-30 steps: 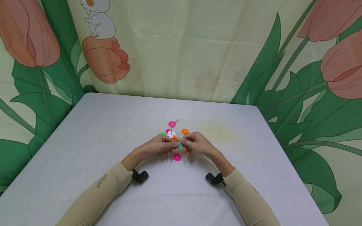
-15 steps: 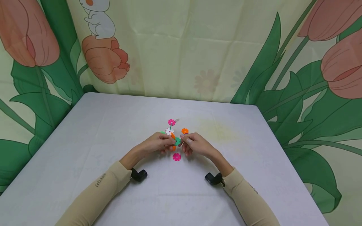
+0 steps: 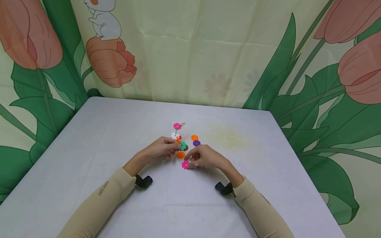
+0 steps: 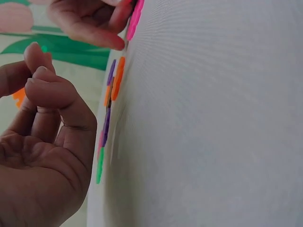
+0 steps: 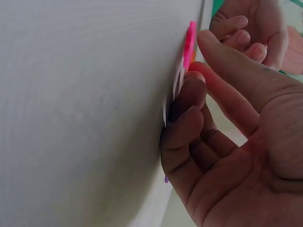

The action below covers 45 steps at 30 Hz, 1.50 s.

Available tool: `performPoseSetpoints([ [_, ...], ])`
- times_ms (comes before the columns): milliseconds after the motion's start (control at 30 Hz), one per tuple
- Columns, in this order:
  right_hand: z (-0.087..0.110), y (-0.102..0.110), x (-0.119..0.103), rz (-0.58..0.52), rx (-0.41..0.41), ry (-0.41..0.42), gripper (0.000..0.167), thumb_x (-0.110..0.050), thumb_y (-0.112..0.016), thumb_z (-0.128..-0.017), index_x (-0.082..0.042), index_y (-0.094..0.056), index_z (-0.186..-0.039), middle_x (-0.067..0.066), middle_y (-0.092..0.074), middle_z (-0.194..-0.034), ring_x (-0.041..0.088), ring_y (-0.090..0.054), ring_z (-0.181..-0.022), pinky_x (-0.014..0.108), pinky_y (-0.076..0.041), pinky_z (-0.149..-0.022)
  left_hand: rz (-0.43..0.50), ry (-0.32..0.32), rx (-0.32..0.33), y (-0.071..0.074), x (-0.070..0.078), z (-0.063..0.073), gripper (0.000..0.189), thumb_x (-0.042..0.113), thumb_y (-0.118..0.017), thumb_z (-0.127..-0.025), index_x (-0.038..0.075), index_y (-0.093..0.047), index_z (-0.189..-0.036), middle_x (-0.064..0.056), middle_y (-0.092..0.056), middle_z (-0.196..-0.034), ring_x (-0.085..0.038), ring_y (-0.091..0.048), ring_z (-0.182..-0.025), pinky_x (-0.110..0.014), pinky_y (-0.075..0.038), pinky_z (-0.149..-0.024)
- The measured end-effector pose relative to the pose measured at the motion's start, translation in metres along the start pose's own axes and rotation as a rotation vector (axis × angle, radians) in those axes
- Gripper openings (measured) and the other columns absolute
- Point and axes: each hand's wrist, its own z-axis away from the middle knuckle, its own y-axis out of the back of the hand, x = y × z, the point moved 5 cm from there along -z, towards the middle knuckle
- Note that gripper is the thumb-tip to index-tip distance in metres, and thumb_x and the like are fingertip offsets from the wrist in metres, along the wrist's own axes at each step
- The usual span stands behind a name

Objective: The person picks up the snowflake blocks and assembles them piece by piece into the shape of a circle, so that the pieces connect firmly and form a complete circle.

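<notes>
My left hand (image 3: pixel 163 147) pinches a joined chain of toothed plastic snowflake discs above the table. In it show a green disc (image 3: pixel 183 145), an orange disc (image 3: pixel 178 139), a white disc (image 3: pixel 174 135) and a pink disc (image 3: pixel 177 126) at the far end. My right hand (image 3: pixel 208 157) reaches down to a loose pink disc (image 3: pixel 185 165) lying on the cloth. From the right wrist, its thumb and forefinger are spread at the edge of that pink disc (image 5: pixel 190 45); a firm grip is not visible. An orange disc (image 3: pixel 181 155) lies between the hands.
Beyond the right hand lie a purple disc (image 3: pixel 196 143) and another orange disc (image 3: pixel 194 137). A light green disc (image 4: pixel 99 165) lies flat below the left hand. The table (image 3: pixel 190 211) has a white cloth, and a tulip-print curtain (image 3: pixel 190 49) hangs behind it.
The left hand has drawn the disc chain up and to the left. My right hand has left the chain and come down to the loose pink disc, uncovering the purple one.
</notes>
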Motion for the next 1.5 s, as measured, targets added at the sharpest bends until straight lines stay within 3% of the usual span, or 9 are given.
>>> performPoseSetpoints([
  [267,-0.001,-0.004,-0.002,0.038,0.006,-0.017,0.018,-0.019,-0.091,-0.084,-0.016,-0.080,-0.098,-0.003,-0.064,-0.076,0.012,-0.055,-0.070,0.021,-0.043,-0.060,0.007,0.014,-0.004,-0.001,0.000,-0.001,0.032,0.023,-0.061,-0.106,-0.008,-0.068,-0.110,0.005,-0.063,-0.077,-0.013,-0.054,-0.070,-0.023,-0.045,-0.060],
  [533,-0.001,-0.001,-0.001,0.021,0.033,-0.035,0.021,-0.018,-0.093,-0.082,-0.012,-0.075,-0.092,-0.001,-0.069,-0.080,0.013,-0.059,-0.073,0.023,-0.050,-0.065,0.006,0.020,-0.013,-0.002,0.001,0.000,0.031,0.024,-0.061,-0.106,-0.006,-0.068,-0.110,0.004,-0.063,-0.078,-0.013,-0.054,-0.071,-0.023,-0.045,-0.061],
  [867,0.001,0.004,-0.001,0.011,0.015,-0.030,0.014,-0.018,-0.089,-0.086,-0.011,-0.079,-0.094,-0.001,-0.075,-0.082,0.011,-0.064,-0.071,0.026,-0.056,-0.066,0.008,0.027,-0.014,-0.001,0.001,0.000,0.032,0.025,-0.062,-0.106,-0.006,-0.069,-0.111,0.002,-0.063,-0.079,-0.014,-0.054,-0.072,-0.023,-0.046,-0.062],
  [1067,0.002,0.007,-0.001,0.094,0.009,-0.047,0.011,-0.021,-0.087,-0.089,-0.013,-0.084,-0.096,-0.004,-0.077,-0.082,0.011,-0.060,-0.071,0.025,-0.052,-0.066,0.003,0.035,-0.009,0.000,0.001,-0.001,0.032,0.025,-0.062,-0.106,-0.005,-0.070,-0.112,0.002,-0.064,-0.080,-0.014,-0.054,-0.072,-0.022,-0.047,-0.062],
  [1500,0.002,0.009,0.004,0.074,0.005,-0.013,0.008,-0.021,-0.079,-0.096,-0.016,-0.085,-0.099,-0.002,-0.072,-0.075,0.008,-0.055,-0.066,0.021,-0.043,-0.060,-0.009,0.028,-0.014,0.000,-0.001,0.001,0.034,0.027,-0.062,-0.106,-0.007,-0.069,-0.107,0.002,-0.061,-0.078,-0.015,-0.053,-0.073,-0.023,-0.046,-0.062],
])
